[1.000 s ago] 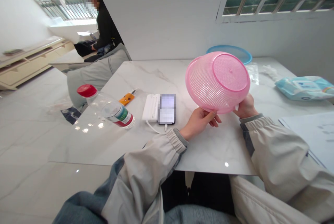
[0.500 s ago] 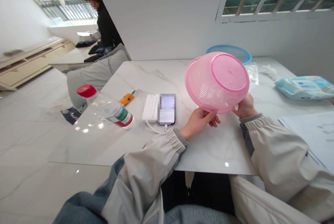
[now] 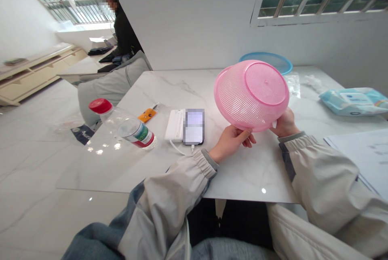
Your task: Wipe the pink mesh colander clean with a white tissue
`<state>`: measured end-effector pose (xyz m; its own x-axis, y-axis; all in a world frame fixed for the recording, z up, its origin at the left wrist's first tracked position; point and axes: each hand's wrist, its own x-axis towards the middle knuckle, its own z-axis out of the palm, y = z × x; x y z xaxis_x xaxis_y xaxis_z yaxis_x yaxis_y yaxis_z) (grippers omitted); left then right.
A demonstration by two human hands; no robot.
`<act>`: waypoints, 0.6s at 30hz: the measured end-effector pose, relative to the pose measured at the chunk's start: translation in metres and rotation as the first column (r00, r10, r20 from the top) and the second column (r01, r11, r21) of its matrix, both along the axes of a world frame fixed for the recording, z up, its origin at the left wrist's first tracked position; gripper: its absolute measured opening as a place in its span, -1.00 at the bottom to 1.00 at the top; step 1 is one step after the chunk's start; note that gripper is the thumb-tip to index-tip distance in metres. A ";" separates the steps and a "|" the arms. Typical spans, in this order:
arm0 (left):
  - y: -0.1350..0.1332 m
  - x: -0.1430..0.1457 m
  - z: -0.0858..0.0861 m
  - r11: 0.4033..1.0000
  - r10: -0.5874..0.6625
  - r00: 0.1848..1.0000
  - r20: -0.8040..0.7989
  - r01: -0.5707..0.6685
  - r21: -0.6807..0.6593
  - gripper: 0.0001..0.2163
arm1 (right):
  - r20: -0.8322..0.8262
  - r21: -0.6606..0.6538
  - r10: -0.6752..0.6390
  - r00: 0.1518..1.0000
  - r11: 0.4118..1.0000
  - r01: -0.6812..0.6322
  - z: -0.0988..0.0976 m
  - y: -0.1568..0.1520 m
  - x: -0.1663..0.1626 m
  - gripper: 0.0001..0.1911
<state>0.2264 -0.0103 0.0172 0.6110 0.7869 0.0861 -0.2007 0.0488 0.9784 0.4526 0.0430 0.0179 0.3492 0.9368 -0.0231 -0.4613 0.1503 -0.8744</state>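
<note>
A pink perforated plastic basket (image 3: 251, 95) is held up above the marble table, tilted so its solid round base faces me. My left hand (image 3: 232, 140) grips its lower rim from the near left. My right hand (image 3: 285, 124) holds the rim at the lower right, with the fingers hidden behind the basket. Left of my left hand, a phone with a blurred screen (image 3: 194, 126) lies on a white power bank (image 3: 174, 124), joined to a white cable (image 3: 177, 149).
Behind the basket is a blue round plastic tub or lid (image 3: 266, 61). A water bottle (image 3: 129, 126) lies at left, near an orange item (image 3: 147, 115). A wipes packet (image 3: 353, 102) and papers (image 3: 363, 159) are at right. A seated person (image 3: 121, 29) is in the background.
The pink basket has shifted slightly left and tilted a little in my hands. Both hands keep their hold, and the objects on the table stay in place.
</note>
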 end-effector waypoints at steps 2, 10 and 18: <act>0.000 0.000 0.000 1.000 -0.001 1.000 -0.008 0.001 0.002 -0.49 | -0.024 -0.028 -0.040 0.999 0.999 0.039 0.001 0.000 -0.002 -0.74; 0.001 0.000 0.000 1.000 -0.003 1.000 -0.013 0.003 -0.003 -0.48 | -0.001 0.032 0.028 1.000 0.999 -0.028 -0.003 0.002 -0.002 -0.75; 0.000 -0.001 0.001 1.000 0.003 1.000 -0.008 -0.003 -0.004 -0.49 | -0.021 0.012 0.024 0.999 1.000 -0.024 0.001 0.000 -0.004 -0.78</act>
<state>0.2258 -0.0107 0.0179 0.6093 0.7891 0.0783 -0.1932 0.0519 0.9798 0.4486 0.0427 0.0192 0.3265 0.9450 -0.0195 -0.4832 0.1492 -0.8627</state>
